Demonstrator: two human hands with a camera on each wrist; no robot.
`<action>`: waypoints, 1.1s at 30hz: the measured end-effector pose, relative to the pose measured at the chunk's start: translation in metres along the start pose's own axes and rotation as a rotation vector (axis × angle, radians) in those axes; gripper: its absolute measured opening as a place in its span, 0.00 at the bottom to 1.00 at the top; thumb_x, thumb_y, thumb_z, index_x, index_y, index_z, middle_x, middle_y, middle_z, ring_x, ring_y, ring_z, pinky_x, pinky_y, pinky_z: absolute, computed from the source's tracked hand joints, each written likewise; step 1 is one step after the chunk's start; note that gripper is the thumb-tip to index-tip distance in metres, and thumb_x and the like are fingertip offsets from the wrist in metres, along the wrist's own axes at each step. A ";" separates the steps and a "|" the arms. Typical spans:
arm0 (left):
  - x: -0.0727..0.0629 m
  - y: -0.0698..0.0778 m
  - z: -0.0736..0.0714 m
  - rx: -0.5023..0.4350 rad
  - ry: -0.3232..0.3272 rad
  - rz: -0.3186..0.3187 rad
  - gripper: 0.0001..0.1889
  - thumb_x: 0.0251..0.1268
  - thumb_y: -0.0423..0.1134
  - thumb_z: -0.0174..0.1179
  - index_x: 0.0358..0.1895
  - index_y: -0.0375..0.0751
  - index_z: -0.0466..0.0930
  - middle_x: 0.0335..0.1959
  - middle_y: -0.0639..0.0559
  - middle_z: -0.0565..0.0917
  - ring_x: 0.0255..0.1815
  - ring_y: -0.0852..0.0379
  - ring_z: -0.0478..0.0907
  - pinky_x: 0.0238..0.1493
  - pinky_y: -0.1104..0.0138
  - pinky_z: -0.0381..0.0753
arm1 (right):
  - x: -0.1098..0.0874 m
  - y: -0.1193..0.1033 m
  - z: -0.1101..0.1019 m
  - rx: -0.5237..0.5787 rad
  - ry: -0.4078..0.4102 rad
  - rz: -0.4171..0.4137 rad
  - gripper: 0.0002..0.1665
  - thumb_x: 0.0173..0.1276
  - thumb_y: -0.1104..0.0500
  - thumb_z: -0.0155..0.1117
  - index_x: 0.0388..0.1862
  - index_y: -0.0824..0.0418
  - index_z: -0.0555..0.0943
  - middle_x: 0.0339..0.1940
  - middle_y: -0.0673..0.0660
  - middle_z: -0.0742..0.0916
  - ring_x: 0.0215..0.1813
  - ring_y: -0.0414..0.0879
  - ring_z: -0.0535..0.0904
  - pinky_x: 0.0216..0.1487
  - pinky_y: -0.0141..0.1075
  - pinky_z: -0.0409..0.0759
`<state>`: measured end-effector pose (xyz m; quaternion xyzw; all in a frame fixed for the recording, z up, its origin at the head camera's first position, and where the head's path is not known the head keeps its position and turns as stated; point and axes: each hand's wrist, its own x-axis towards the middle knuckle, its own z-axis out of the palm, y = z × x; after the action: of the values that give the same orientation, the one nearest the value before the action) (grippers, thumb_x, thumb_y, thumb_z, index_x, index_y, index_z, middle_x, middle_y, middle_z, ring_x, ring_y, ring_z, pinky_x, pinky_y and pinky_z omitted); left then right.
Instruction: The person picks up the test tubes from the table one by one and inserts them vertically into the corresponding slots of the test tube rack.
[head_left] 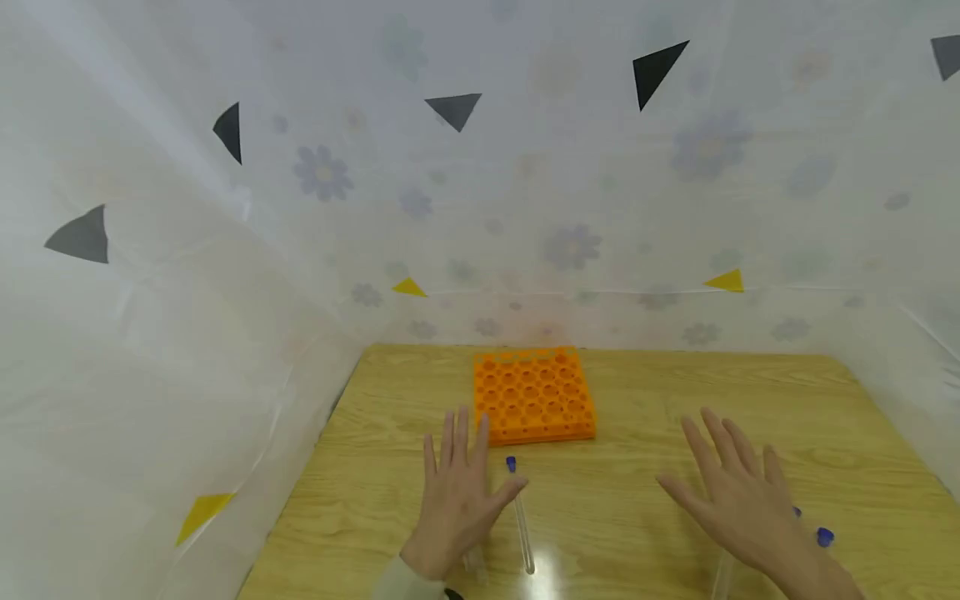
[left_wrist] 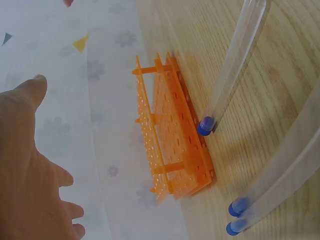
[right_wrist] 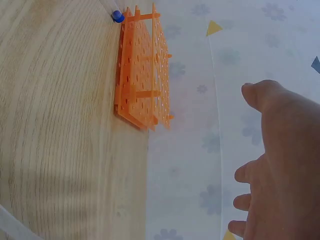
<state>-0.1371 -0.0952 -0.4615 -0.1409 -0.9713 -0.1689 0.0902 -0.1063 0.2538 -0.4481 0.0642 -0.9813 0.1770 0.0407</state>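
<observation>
My left hand [head_left: 457, 512] is held over the table with fingers spread and holds nothing. Just right of it lies a clear test tube [head_left: 523, 533] with a blue cap [head_left: 512, 463]. Two more capped tubes [left_wrist: 286, 172] lie side by side in the left wrist view, partly hidden under this hand in the head view. The right hand [head_left: 738, 504], also spread and holding nothing, hovers over the right side. Beneath it shows part of another clear tube [head_left: 722, 575], with a blue cap [head_left: 825, 537] beside the wrist. An orange test tube rack [head_left: 534, 396] stands beyond the left fingertips.
The wood-grain table [head_left: 637, 400] has its far edge against a pale, flower-patterned sheet [head_left: 525, 183]. This sheet also hangs along both sides. Black, grey and yellow triangles, such as a yellow triangle [head_left: 726, 282], are stuck on it.
</observation>
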 end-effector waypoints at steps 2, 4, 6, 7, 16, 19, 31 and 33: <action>0.002 -0.001 0.001 0.007 0.001 -0.007 0.49 0.66 0.76 0.39 0.80 0.46 0.48 0.82 0.39 0.43 0.82 0.38 0.40 0.75 0.34 0.40 | 0.005 -0.002 0.000 0.012 0.007 -0.011 0.52 0.72 0.31 0.50 0.83 0.52 0.42 0.82 0.66 0.49 0.80 0.69 0.41 0.63 0.80 0.37; 0.004 -0.003 0.002 0.010 -0.002 -0.016 0.49 0.65 0.77 0.39 0.80 0.46 0.49 0.81 0.38 0.45 0.82 0.37 0.42 0.75 0.34 0.42 | 0.010 -0.004 0.001 0.025 0.018 -0.026 0.52 0.72 0.32 0.50 0.83 0.52 0.43 0.82 0.67 0.51 0.79 0.70 0.43 0.63 0.80 0.39; 0.006 -0.005 0.003 -0.005 -0.012 -0.028 0.49 0.65 0.77 0.39 0.80 0.46 0.48 0.81 0.38 0.45 0.82 0.37 0.43 0.75 0.34 0.43 | 0.016 -0.006 0.002 0.032 0.028 -0.040 0.51 0.72 0.32 0.51 0.83 0.52 0.44 0.81 0.67 0.53 0.78 0.70 0.46 0.62 0.80 0.43; 0.008 -0.007 0.004 -0.017 -0.014 -0.035 0.50 0.65 0.77 0.38 0.80 0.46 0.48 0.81 0.38 0.46 0.81 0.37 0.43 0.75 0.35 0.43 | 0.018 -0.008 0.002 0.040 0.028 -0.046 0.51 0.72 0.32 0.51 0.83 0.52 0.44 0.81 0.67 0.53 0.78 0.71 0.47 0.63 0.79 0.44; 0.022 -0.018 0.018 -0.192 0.058 -0.061 0.46 0.68 0.66 0.52 0.77 0.37 0.53 0.75 0.30 0.59 0.73 0.31 0.61 0.68 0.37 0.64 | 0.040 -0.020 0.016 0.078 0.040 -0.078 0.46 0.75 0.35 0.49 0.79 0.62 0.56 0.77 0.71 0.61 0.74 0.71 0.58 0.64 0.73 0.56; 0.028 -0.020 0.021 -0.250 0.074 -0.080 0.43 0.70 0.62 0.54 0.77 0.35 0.55 0.72 0.30 0.63 0.70 0.33 0.66 0.65 0.39 0.70 | 0.049 -0.023 0.025 0.105 0.048 -0.100 0.42 0.77 0.37 0.48 0.75 0.67 0.62 0.74 0.72 0.65 0.70 0.71 0.64 0.62 0.69 0.65; 0.049 -0.028 0.031 -0.451 -0.006 -0.250 0.37 0.72 0.45 0.59 0.76 0.35 0.54 0.73 0.35 0.62 0.73 0.38 0.64 0.69 0.46 0.70 | 0.093 -0.042 0.054 0.334 -0.061 -0.009 0.35 0.79 0.48 0.50 0.71 0.74 0.64 0.68 0.76 0.70 0.63 0.69 0.74 0.59 0.61 0.76; 0.052 -0.028 0.032 -0.451 -0.015 -0.261 0.37 0.72 0.44 0.59 0.76 0.34 0.54 0.73 0.34 0.62 0.73 0.38 0.64 0.69 0.46 0.70 | 0.099 -0.045 0.057 0.350 -0.068 0.001 0.34 0.79 0.50 0.51 0.71 0.75 0.63 0.68 0.77 0.70 0.62 0.69 0.74 0.58 0.59 0.78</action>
<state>-0.1992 -0.0968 -0.4880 -0.0320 -0.9198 -0.3902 0.0267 -0.2009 0.1811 -0.4761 0.0760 -0.9363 0.3428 -0.0044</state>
